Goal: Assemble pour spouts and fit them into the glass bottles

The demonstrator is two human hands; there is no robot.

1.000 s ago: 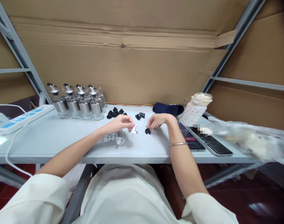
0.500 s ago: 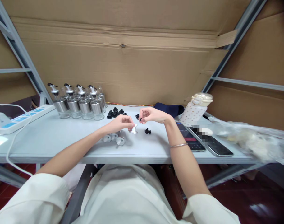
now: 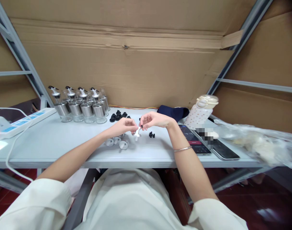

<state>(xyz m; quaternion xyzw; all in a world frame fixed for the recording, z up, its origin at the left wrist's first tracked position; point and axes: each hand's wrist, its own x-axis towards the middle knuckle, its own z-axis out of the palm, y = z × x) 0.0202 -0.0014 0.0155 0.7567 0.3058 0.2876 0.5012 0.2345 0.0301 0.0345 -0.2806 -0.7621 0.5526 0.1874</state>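
Near the middle of the table (image 3: 52, 140), well in from its front edge, a white pourer spout (image 3: 137, 133) is pinched upright in the fingers of the left hand (image 3: 123, 125). A small black plug (image 3: 142, 126) is pinched narrowly in the right hand (image 3: 153, 119), its tip at the spout's top. The step in hand appears to be fitting plug to spout; seating it would call for careful lining-up and a gentle push. More black plugs (image 3: 151, 134) lie just right; other spouts (image 3: 116, 141) lie left. Finished oil bottles (image 3: 81, 107) stand toward the back-left corner
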